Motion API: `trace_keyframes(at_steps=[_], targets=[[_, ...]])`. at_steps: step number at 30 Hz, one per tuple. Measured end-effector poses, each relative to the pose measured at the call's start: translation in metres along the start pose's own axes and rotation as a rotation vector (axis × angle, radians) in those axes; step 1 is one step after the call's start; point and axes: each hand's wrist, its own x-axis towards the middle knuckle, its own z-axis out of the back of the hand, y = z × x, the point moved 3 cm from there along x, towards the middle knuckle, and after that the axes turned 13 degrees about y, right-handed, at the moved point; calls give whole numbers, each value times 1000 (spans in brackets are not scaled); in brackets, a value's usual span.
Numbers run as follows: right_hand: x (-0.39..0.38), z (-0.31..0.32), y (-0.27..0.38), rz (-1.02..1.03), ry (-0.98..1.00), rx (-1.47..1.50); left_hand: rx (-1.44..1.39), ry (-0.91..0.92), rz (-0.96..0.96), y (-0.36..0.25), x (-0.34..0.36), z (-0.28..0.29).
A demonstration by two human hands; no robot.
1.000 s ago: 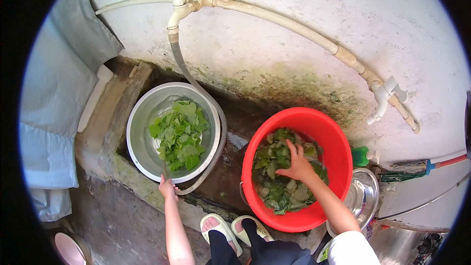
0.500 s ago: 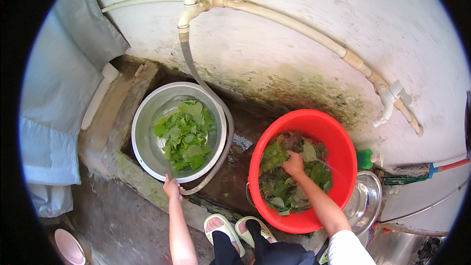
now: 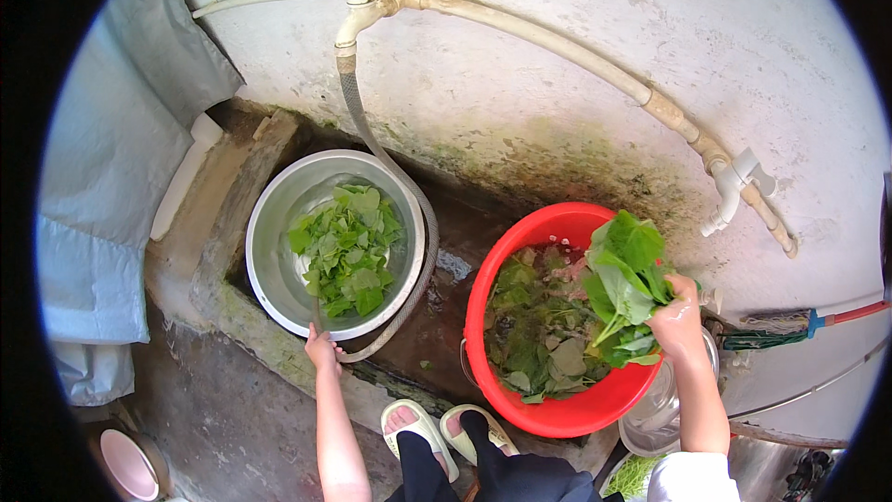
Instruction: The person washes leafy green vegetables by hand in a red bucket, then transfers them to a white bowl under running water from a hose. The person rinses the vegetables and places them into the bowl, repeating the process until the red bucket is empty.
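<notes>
My right hand is closed around a bunch of green leaves, lifted over the right side of the red bucket. Wet leaves lie in water inside that bucket. On the left, a metal basin contains more leafy greens. My left hand grips the end of the grey hose at the basin's near rim. From the tap the hose runs down and curves round the basin's right side.
A second tap juts from the wall pipe at right. Beside the bucket are a metal bowl and a mop. A low concrete ledge borders the trough. A pink basin sits at lower left, below a hanging curtain.
My right hand has risen from inside the red bucket and moved right, bringing up a bunch of leaves. My left hand stays at the metal basin's rim.
</notes>
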Motion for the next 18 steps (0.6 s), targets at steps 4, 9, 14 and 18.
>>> trace_keyframes(at_steps=[4, 9, 14, 18], targets=[[-7, 6, 14, 124, -146, -369, 10, 11, 25, -2, -6, -5], [13, -13, 66, 129, 92, -88, 29, -5, 29, 2, -3, 1], [46, -47, 117, 416, 200, -73, 34, 14, 9, -1, -3, 6], [91, -121, 178, 361, 537, 74, 2, 33, 8, -4, -8, -4]])
